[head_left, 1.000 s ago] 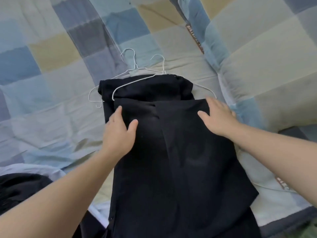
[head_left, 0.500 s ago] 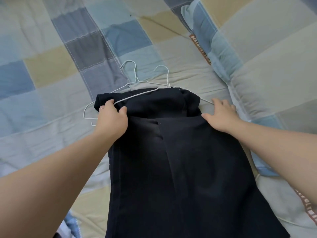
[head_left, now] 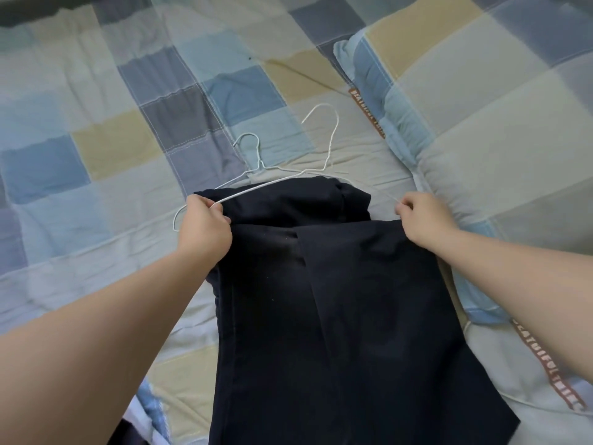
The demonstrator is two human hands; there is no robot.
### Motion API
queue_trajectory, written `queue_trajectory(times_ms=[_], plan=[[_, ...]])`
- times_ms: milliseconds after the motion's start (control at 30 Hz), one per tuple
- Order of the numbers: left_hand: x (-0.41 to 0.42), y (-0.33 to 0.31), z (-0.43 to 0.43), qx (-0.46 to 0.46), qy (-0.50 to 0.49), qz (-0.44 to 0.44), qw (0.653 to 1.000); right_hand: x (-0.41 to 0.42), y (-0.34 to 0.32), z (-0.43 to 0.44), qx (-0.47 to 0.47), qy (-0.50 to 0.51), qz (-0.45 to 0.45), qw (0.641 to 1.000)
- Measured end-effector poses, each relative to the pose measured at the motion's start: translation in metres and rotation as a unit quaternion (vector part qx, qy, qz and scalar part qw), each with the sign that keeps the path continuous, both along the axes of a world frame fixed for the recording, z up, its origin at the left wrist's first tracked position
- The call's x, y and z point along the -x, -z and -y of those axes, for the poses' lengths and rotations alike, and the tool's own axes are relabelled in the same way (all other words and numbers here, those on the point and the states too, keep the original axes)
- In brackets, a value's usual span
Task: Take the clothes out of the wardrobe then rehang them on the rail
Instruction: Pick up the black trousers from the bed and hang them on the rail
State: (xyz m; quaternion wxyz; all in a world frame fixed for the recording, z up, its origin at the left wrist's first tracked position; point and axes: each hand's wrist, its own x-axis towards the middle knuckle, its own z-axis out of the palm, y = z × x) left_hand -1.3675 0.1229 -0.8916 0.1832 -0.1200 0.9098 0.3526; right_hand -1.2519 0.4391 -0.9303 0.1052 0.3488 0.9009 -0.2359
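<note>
1. a black cloth garment [head_left: 321, 300] lies flat and lengthwise on the bed, over a checked patchwork quilt [head_left: 96, 155] of blue, grey and beige squares. its folded top points toward the far edge and its long lower part runs to the near edge.
2. a white wire hanger with the taller hook [head_left: 256, 191] lies at the garment's top. one arm slants across the folded black cloth, and the hook rises clear of the quilt beyond it.
3. the left hand [head_left: 205, 229] is at the garment's top left corner. its fingers are curled round the left end of that slanting wire, and the knuckles rest on the black cloth.
4. the right hand [head_left: 423, 220] is at the top right corner, touching the cloth's edge. its curled fingertips pinch a thin wire that comes out from the right of the garment's top.
5. i cannot tell whether the hanger passes through the garment or only lies on it.
6. a second white wire hanger [head_left: 258, 152] lies on the quilt partly under the garment's top. its small hook is left of the taller one, and its left end loops out just beside the left hand.
7. a checked pillow [head_left: 481, 155] sits at the bed's right edge, near the right hand.
</note>
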Motion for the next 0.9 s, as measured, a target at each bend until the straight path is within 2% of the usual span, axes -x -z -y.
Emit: queue_trajectory(times_ms=[200, 433, 733, 900], plan=[[-0.015, -0.045, 0.007, -0.028, 0.011, -0.016, 0.999, -0.022, -0.079, -0.002, 0.007, 0.000, -0.104, 0.995], [-0.059, -0.138, 0.023, -0.079, 0.048, -0.034, 0.995, -0.083, -0.196, 0.016, 0.019, 0.016, -0.134, 0.991], [-0.168, -0.294, 0.094, -0.102, 0.201, -0.053, 0.973, -0.237, -0.368, 0.109, 0.011, 0.122, -0.183, 0.975], [-0.231, -0.363, 0.142, -0.123, 0.246, -0.062, 0.959, -0.340, -0.447, 0.194, 0.005, 0.222, -0.241, 0.945]])
